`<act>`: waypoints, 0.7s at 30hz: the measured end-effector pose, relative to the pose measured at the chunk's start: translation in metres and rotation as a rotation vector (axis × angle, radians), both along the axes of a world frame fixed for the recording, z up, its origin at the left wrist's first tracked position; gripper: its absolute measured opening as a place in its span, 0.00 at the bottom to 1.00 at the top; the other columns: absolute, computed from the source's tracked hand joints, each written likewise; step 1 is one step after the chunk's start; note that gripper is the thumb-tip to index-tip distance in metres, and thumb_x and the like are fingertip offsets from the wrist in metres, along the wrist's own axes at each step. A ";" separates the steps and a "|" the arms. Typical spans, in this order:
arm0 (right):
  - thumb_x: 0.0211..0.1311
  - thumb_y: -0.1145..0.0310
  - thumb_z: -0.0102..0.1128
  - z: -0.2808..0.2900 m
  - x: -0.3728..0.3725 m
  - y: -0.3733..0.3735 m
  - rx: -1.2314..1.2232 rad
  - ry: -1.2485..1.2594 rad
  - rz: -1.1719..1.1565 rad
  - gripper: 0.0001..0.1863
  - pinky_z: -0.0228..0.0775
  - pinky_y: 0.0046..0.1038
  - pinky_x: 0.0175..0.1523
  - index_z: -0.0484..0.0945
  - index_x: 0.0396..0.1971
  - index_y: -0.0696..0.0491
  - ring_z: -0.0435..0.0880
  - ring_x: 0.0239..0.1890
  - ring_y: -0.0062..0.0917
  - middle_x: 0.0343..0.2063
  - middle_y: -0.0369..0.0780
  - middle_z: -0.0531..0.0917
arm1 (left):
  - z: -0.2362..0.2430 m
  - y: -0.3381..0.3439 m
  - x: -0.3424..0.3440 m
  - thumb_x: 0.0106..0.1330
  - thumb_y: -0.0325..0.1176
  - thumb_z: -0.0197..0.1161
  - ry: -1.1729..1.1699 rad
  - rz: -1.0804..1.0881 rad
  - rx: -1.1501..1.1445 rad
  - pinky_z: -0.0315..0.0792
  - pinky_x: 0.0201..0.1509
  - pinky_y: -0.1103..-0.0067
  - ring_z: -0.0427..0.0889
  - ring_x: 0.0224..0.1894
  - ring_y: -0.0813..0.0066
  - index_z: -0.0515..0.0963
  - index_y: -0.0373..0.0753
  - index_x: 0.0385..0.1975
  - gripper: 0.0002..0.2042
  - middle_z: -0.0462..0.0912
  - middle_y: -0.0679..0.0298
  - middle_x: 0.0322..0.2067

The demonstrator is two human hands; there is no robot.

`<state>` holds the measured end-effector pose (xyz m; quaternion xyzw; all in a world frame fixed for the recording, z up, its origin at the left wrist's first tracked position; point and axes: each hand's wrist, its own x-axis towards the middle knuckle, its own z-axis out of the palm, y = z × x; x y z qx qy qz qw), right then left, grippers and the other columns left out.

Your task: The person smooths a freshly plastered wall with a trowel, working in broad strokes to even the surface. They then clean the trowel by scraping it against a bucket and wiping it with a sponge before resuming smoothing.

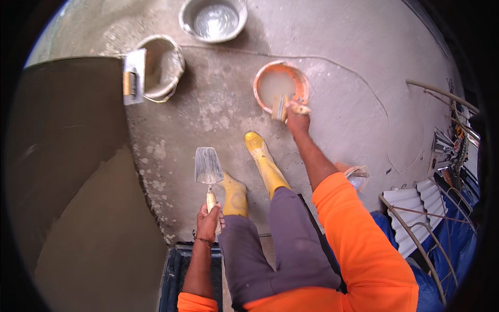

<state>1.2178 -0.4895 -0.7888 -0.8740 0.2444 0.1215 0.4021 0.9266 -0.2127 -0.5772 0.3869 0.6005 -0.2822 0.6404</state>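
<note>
L hand (209,221) was clenched round the wooden handle of a trowel (208,165), blade pointing far, flat face up, grey smear on it. Blade hung over the concrete floor (343,41), just left of the yellow boots (264,162). R hand (298,117) was stretched out far, gripping a brush (280,106) at the near rim of the orange bucket (280,83). Brush head sat at or over the rim; couldn't tell if it touched the liquid. Bucket held pale cloudy water.

Boots: R one stepped forward toward the orange bucket, L one nearer, right next to the trowel handle. Grey trousers, orange long sleeves.

Far left: a grubby white bucket (165,66) w/ a float (133,77) lying across its left rim, wooden grip up. Far centre: a grey basin (213,20) w/ water, well apart from both hands. Thin cord (364,86) ran across the floor from the white bucket past the orange one, then curved down on the right.

Left side: dark wet screed (73,171), smooth, edge ragged where it met the dry floor.

Right, near: small clear-ish container (357,176) just beside the R elbow, corrugated sheets (416,205), bent rebar (416,236), blue tarp (457,244). Far right clutter was too small to make out.
</note>
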 end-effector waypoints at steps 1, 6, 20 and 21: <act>0.66 0.50 0.67 -0.034 0.014 -0.005 -0.014 -0.047 0.044 0.25 0.74 0.34 0.61 0.85 0.53 0.53 0.86 0.54 0.33 0.50 0.45 0.88 | -0.026 -0.009 0.004 0.72 0.36 0.65 0.035 0.029 -0.008 0.71 0.19 0.78 0.76 0.19 0.78 0.73 0.42 0.44 0.09 0.77 0.67 0.23; 0.65 0.53 0.69 -0.129 0.049 -0.014 -0.057 -0.120 0.146 0.23 0.75 0.36 0.60 0.85 0.54 0.52 0.87 0.52 0.39 0.49 0.47 0.88 | -0.118 -0.044 0.021 0.71 0.38 0.67 0.024 -0.111 -0.001 0.71 0.21 0.79 0.76 0.20 0.79 0.74 0.41 0.44 0.11 0.77 0.68 0.23; 0.73 0.64 0.63 0.040 -0.042 0.039 0.986 0.599 -0.264 0.16 0.84 0.31 0.39 0.79 0.52 0.60 0.87 0.37 0.24 0.40 0.40 0.86 | -0.110 -0.022 0.104 0.70 0.38 0.68 -0.027 -0.354 -0.092 0.71 0.18 0.81 0.75 0.17 0.83 0.76 0.40 0.43 0.12 0.77 0.69 0.22; 0.72 0.64 0.64 0.037 -0.044 0.051 0.993 0.555 -0.315 0.15 0.84 0.30 0.37 0.79 0.50 0.60 0.88 0.35 0.24 0.39 0.41 0.87 | -0.106 -0.021 0.105 0.70 0.39 0.69 -0.019 -0.344 -0.114 0.71 0.18 0.81 0.74 0.17 0.83 0.76 0.40 0.44 0.13 0.77 0.69 0.22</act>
